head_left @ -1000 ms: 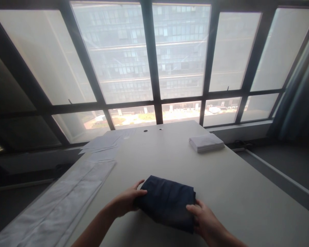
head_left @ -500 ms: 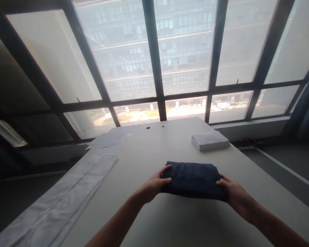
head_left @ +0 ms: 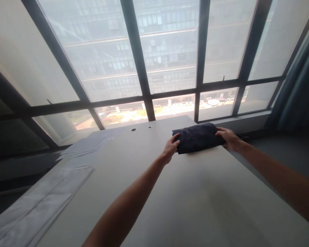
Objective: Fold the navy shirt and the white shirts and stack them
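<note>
A folded dark navy cloth [head_left: 199,138] is held between my two hands near the far right edge of the white table. My left hand [head_left: 171,146] grips its left end, thumb on the near side. Around the right end my right hand [head_left: 229,138] is closed, fingers on top. The cloth covers the spot where a white folded stack lay, so that stack is hidden. Whether the cloth rests on it or hovers just above, I cannot tell.
On the left of the white table [head_left: 134,178] lies a long strip of white cloth [head_left: 48,199]. Behind it are spread pale sheets [head_left: 87,145]. Two holes, one a dark round hole [head_left: 133,130], sit near the far edge. Windows stand beyond; a curtain [head_left: 296,79] hangs at right.
Both hands have carried the navy cloth forward and to the right, over the white folded stack, which is now out of sight. The view has turned slightly right.
</note>
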`<state>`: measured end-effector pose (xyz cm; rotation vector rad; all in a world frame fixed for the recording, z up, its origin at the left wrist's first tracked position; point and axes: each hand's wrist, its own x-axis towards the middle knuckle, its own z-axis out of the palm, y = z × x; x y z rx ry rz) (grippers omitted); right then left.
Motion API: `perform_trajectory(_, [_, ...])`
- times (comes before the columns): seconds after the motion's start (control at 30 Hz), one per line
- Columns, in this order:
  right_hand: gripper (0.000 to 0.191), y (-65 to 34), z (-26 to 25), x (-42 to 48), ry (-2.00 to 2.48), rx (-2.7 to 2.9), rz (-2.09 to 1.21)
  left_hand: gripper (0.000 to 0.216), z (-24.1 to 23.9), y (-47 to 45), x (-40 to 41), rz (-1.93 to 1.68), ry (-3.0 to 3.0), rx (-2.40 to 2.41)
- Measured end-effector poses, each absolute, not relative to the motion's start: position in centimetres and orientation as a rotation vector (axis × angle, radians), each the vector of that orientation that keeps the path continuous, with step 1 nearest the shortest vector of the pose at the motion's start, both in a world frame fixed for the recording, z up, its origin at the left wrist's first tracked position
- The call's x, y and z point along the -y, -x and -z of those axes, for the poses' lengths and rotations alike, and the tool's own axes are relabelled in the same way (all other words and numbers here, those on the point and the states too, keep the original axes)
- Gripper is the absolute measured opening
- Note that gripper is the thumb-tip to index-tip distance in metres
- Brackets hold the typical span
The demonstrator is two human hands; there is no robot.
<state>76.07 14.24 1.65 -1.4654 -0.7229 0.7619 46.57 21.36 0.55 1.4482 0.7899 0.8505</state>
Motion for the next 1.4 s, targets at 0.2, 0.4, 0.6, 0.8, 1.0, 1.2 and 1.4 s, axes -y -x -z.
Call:
perform_trajectory(0.2, [0.040,-80.6,-0.2,-21.5,1.544,0.700,-0.571,0.056,0.8,-52.4,-26.6,-0.863,-1.459,-0.874])
perform_trajectory(0.4, [0.031,-82.0,3.7,-25.1,1.601,0.709,-0.477,0.055,3.7,-54.7,-29.7,-0.859,-1.483,-0.955])
perform_trajectory(0.6, [0.037,-82.6,6.8,-26.9,1.713,0.781,-0.409,0.054,6.3,-55.1,-31.6,-0.851,-1.581,-1.040])
perform_trajectory(0.8, [0.033,-82.3,7.9,-26.3,1.940,0.912,-0.235,0.050,8.1,-54.9,-32.0,-0.858,-1.789,-1.174])
perform_trajectory(1.0, [0.034,-78.0,6.9,-25.4,2.042,1.112,-0.084,0.049,8.3,-53.9,-32.0,-0.792,-1.919,-1.264])
perform_trajectory(1.2, [0.046,-68.1,6.1,-22.1,1.942,1.292,0.249,0.054,7.9,-49.0,-30.5,-0.835,-2.066,-1.304])
perform_trajectory(1.4, [0.045,-56.8,7.2,-16.5,1.800,1.356,-0.025,0.051,8.8,-41.0,-24.1,-0.773,-2.262,-1.261])
